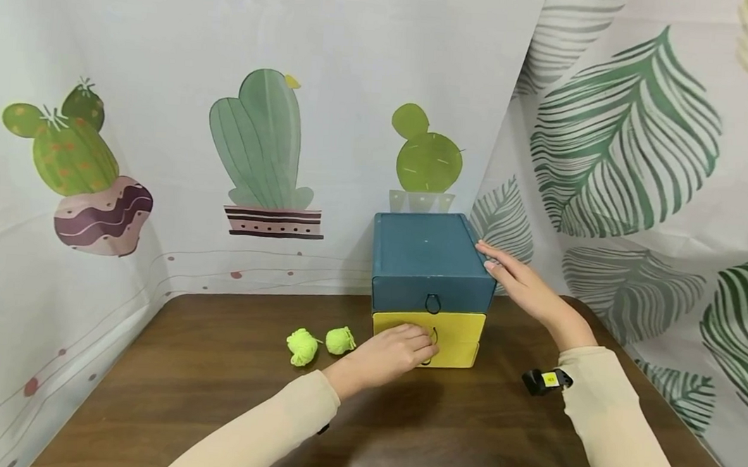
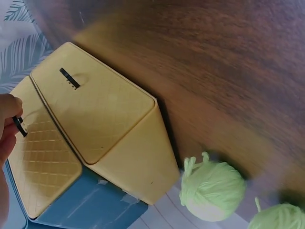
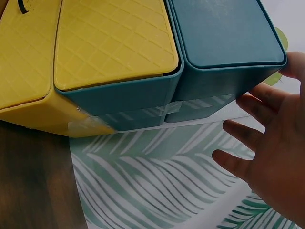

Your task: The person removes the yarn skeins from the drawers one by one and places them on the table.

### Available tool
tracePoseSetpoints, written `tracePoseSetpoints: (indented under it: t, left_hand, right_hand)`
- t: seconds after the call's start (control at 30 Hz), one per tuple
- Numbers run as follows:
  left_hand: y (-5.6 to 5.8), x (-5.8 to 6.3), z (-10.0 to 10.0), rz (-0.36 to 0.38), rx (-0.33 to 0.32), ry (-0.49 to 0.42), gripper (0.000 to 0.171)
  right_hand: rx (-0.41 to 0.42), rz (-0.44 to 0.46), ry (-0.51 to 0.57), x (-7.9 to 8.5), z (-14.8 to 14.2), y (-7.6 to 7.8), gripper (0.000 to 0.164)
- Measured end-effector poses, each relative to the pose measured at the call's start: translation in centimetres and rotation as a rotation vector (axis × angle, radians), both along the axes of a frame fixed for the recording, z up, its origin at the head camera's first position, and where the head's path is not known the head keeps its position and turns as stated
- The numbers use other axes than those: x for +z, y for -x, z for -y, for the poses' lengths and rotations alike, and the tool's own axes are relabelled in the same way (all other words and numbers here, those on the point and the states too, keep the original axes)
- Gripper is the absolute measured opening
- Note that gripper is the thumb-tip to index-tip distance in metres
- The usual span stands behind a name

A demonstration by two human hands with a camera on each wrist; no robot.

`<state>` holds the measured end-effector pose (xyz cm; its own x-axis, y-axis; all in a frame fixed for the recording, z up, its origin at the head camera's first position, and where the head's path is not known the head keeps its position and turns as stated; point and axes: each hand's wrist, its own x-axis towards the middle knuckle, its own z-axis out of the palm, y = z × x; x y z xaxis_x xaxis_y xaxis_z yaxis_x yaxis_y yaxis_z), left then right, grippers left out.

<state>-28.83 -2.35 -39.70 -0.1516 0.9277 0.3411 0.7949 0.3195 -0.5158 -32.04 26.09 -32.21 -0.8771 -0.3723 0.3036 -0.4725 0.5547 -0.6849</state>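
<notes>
A small stacked drawer box with a blue top (image 1: 433, 244) stands at the back of the table. Below its blue top drawer are yellow drawer fronts (image 1: 460, 330). My left hand (image 1: 387, 354) is in front of them; in the left wrist view, its thumb and fingers pinch the black loop handle (image 2: 20, 127) of the middle drawer. That drawer looks closed. My right hand (image 1: 526, 287) rests on the top right edge of the box, its fingers (image 3: 238, 136) spread and fairly straight. In the head view, my left hand hides part of the yellow fronts.
Two light green yarn balls (image 1: 302, 347) lie left of the box, beside my left forearm. The lowest drawer has its own black handle (image 2: 70, 78). Behind the brown wooden table (image 1: 213, 394) hangs a printed curtain (image 1: 354, 119), close to the box.
</notes>
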Motion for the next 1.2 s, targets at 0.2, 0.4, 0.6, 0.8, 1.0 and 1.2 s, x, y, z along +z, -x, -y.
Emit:
tracePoseSetpoints:
  t: [0.2,0.4,0.6,0.8,1.0,1.2]
  left_hand:
    - [-0.6,0.1,0.3,0.018,-0.035,-0.025,0.025]
    - [-1.4,0.0,0.3,-0.002,-0.083,-0.031,0.023]
    - [-2.3,0.1,0.4,0.027,-0.074,-0.019,0.026]
    - [-2.7,0.2,0.4,0.023,-0.070,-0.015,0.025]
    - [-3.2,0.4,0.4,0.018,-0.094,-0.018,0.021]
    - [-4.0,0.7,0.4,0.041,-0.142,-0.009,0.019]
  right_hand:
    - [0.023,0.007,0.009,-0.3,0.2,0.2,0.053]
    - [0.031,0.023,0.010,-0.4,0.2,0.1,0.053]
    - [0.023,0.023,0.012,-0.4,0.2,-0.2,0.053]
    - [0.023,0.030,0.028,-0.3,0.2,-0.1,0.054]
    - [0.025,0.035,0.032,-0.1,0.1,0.0,0.054]
    - [0.021,0.020,0.023,0.0,0.0,0.0,0.054]
